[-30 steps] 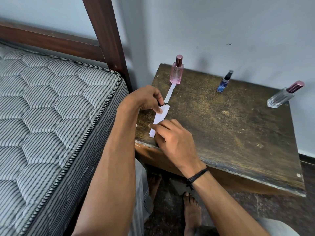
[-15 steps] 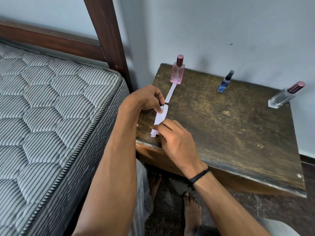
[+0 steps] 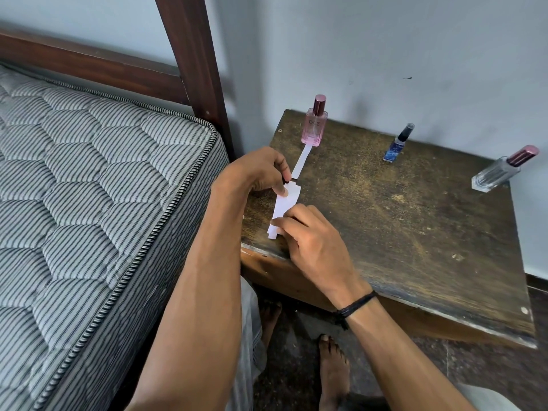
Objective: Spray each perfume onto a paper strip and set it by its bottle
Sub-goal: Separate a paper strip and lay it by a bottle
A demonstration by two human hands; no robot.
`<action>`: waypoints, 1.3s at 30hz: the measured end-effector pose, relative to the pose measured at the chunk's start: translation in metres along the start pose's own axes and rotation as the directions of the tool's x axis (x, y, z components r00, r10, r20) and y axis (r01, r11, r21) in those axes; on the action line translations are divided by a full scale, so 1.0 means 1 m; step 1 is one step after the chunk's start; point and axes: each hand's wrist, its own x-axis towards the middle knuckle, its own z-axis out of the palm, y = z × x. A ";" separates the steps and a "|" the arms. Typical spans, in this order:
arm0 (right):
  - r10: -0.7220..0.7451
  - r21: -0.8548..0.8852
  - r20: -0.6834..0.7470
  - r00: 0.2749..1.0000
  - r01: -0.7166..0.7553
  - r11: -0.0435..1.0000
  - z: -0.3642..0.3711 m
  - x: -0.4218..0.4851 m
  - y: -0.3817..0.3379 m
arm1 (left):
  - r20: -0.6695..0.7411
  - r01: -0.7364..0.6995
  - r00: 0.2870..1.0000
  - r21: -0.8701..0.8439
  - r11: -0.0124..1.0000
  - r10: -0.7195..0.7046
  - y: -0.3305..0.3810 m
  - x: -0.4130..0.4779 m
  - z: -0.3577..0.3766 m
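Paper strips [image 3: 284, 207] stacked on the desk [image 3: 415, 232], 6 o'clock end pinched by the right hand [image 3: 314, 244], 12 o'clock end pinched by the curled left hand [image 3: 258, 173], single strip [image 3: 301, 163] laid beyond, ending by the pink bottle [image 3: 315, 126].

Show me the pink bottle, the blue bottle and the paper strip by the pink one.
pink bottle [image 3: 315, 129], head view, on its glass body.
blue bottle [image 3: 393, 151], head view, on its blue body.
paper strip [image 3: 302, 161], head view, on its middle.
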 end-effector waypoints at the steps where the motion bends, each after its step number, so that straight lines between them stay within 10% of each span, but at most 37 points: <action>1: 0.005 0.005 0.005 1.000 -0.005 1.000 0.000 0.000 0.000 | -0.001 0.000 1.000 0.001 1.000 0.000 0.000 0.000 0.000; 39: -0.050 0.019 0.046 0.998 0.049 0.999 -0.018 0.002 0.029 | -0.003 -0.002 1.000 0.011 1.000 0.002 0.003 -0.003 0.000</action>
